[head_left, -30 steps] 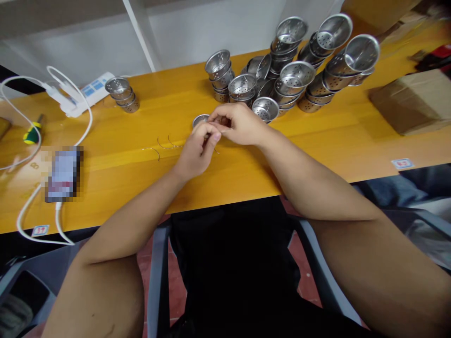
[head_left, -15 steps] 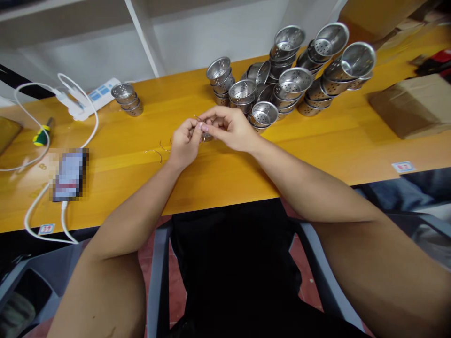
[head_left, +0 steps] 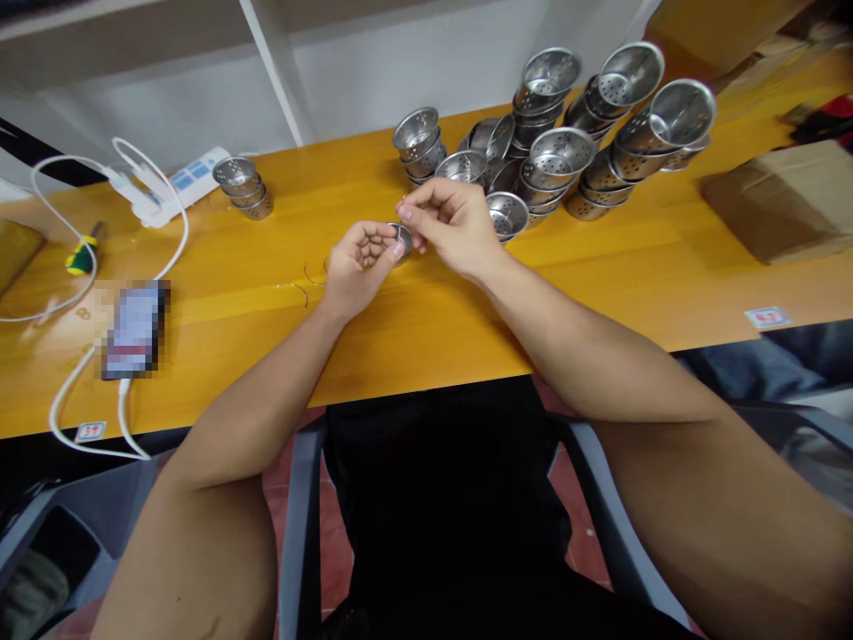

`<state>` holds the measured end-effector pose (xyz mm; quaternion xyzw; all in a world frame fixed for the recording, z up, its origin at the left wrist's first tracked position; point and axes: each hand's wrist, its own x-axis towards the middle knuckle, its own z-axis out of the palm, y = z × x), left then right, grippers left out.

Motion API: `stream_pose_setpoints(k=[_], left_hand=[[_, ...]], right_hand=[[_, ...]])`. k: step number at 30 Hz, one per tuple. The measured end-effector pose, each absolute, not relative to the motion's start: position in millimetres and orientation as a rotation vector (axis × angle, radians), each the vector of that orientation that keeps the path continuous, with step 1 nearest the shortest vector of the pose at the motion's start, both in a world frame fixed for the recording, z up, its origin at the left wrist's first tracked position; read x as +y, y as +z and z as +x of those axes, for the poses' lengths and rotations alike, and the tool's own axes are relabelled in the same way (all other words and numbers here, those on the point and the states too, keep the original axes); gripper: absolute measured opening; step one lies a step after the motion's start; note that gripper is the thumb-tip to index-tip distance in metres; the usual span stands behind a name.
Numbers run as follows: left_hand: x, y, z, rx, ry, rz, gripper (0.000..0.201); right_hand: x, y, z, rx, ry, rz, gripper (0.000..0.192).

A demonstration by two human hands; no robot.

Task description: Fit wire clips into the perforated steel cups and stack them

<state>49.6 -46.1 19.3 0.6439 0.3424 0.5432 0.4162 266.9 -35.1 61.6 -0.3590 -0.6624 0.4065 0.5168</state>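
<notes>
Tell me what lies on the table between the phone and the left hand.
Head view: thin bent wire pieces on bare wood, between the phone and the left hand.

Silver perforated cups (head_left: pixel 558 151); orange-yellow wood table (head_left: pixel 426 311); white cable (head_left: pixel 160 258); brown cardboard box (head_left: pixel 786 200); green-yellow screwdriver (head_left: pixel 81 256)

Phone (head_left: pixel 133 329) pixelated; small cup (head_left: pixel 402 238) mostly hidden betw. hands.

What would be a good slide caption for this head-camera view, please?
Both hands, left hand and right hand, hold a small perforated metal cup over a yellow workbench, stacked metal cups behind.
</notes>
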Motion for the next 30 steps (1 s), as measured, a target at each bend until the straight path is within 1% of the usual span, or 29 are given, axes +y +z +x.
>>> stream_pose_setpoints(k=[3, 7, 12, 17, 21, 23, 24, 28, 29, 30], left_hand=[[-43, 13, 47, 0.865, 1.330, 1.615, 0.042], [-40, 9, 46, 0.831, 1.334, 1.628, 0.047], [-38, 13, 45, 0.913, 1.364, 1.622, 0.045], [-33, 8, 45, 0.850, 1.437, 1.648, 0.044], [-24, 1, 38, 0.914, 1.481, 1.747, 0.044], [-16, -6, 30, 0.997, 1.525, 1.804, 0.054], [-11, -11, 25, 1.044, 1.531, 1.835, 0.066], [8, -38, 12, 1.158, 1.367, 1.931, 0.126], [12, -44, 11, 1.175, 1.309, 1.941, 0.136], [14, -48, 11, 1.196, 1.257, 1.946, 0.141]], right_hand=[[-28, 57, 270, -1.561, 0.904, -0.896, 0.085], [-24, 54, 271, -1.572, 0.868, -0.907, 0.083], [-32, 59, 266, -1.611, 0.933, -0.911, 0.084], [-45, 67, 257, -1.640, 1.054, -0.785, 0.093], [-41, 70, 260, -1.625, 1.010, -0.886, 0.091], [-33, 69, 266, -1.612, 0.949, -0.909, 0.088], [-28, 66, 270, -1.602, 0.921, -0.912, 0.087], [-12, 54, 283, -1.576, 0.836, -0.940, 0.080], [-9, 50, 285, -1.585, 0.809, -0.951, 0.078], [-7, 47, 286, -1.603, 0.778, -0.959, 0.077]])
